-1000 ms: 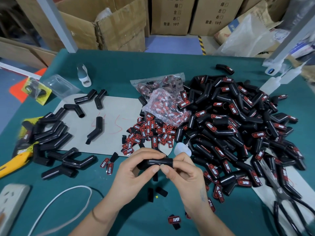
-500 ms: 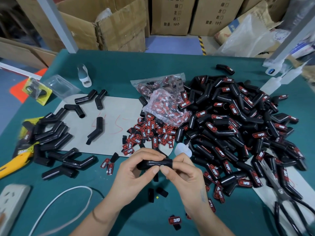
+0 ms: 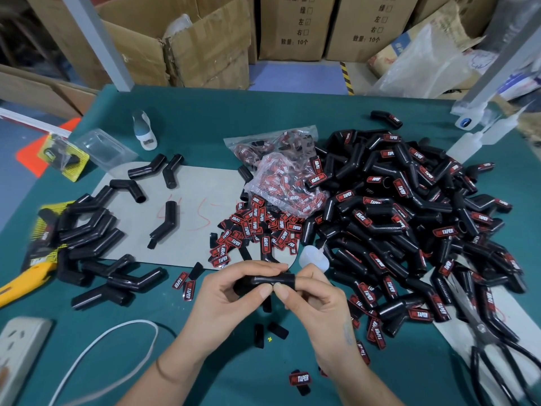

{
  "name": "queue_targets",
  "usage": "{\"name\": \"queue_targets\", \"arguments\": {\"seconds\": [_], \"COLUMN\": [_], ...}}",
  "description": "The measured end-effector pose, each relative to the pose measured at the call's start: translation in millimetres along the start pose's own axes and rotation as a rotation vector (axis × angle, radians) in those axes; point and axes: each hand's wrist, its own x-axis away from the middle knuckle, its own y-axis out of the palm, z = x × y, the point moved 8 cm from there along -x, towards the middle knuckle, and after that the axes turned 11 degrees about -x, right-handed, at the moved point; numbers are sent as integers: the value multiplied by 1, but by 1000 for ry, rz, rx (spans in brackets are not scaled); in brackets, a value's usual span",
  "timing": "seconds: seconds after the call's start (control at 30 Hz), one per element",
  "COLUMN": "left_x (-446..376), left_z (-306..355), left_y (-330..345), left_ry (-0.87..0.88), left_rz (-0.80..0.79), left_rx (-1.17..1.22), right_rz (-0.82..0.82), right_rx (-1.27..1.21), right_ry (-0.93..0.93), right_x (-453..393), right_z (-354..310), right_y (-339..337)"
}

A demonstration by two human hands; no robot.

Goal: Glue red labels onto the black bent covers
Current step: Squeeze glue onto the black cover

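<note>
Both hands are up over the near edge of the bench, working on one black bent cover held between them. The left hand has its fingers curled over the top of the cover with the thumb pressing from the near side, and the right hand pinches the other end the same way, so the two thumbs nearly meet under the middle. No label shows on the side of it facing the camera; can't tell about the rest.

The big heap of labelled covers fills the right half of the bench, most showing a red label. The loose red labels are piled near the middle, just beyond the hands, partly on a grey sheet, with a plastic bag of more labels right behind them. A small white glue bottle lies tipped just beyond the right hand, at the edge of the heap.

Unlabelled covers sit bunched by the left edge, with a few more scattered on the grey sheet. A yellow utility knife pokes in at the left edge, a white power strip sits at the near left corner, and scissors lie toward the near right corner. A single label lies on the bench between the forearms.
</note>
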Motion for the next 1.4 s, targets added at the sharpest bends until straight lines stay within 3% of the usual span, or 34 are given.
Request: {"name": "queue_targets", "arguments": {"seconds": [0.73, 1.4], "left_x": [-6, -19], "left_z": [-11, -35], "left_y": [-3, -35], "left_ry": [-123, -241], "left_rz": [-76, -23], "left_rx": [10, 46], "right_rz": [-85, -121], "right_rx": [55, -10], "right_ry": [69, 182], "right_x": [-4, -33], "right_z": [5, 37], "right_y": [6, 30]}}
